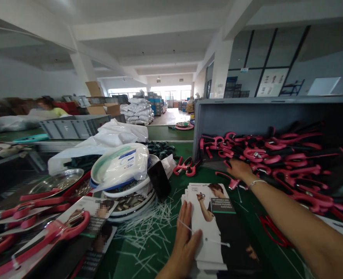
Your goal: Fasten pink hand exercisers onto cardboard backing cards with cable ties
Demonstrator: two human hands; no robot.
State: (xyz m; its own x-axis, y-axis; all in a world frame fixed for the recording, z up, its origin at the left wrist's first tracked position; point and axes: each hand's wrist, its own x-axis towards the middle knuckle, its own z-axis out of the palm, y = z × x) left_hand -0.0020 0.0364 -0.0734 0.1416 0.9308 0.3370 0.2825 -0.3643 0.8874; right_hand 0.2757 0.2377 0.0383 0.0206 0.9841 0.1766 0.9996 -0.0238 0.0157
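Note:
My left hand (185,236) rests flat on the near left edge of a stack of printed backing cards (214,224) on the green table, and a thin white cable tie (203,237) lies under its fingers across the top card. My right hand (238,170), with a bracelet at the wrist, reaches to the mouth of a grey crate (264,112) lying on its side. The fingers close around a red and black pruning tool (232,181) at the edge of the heap (276,159) that spills from the crate.
Loose white cable ties (150,224) litter the table. At left are stacked bowls of small metal parts (127,193), a metal tray (57,180), plastic bags (113,135) and carded tools (57,232). A person in yellow (47,108) sits far left behind grey crates (72,128).

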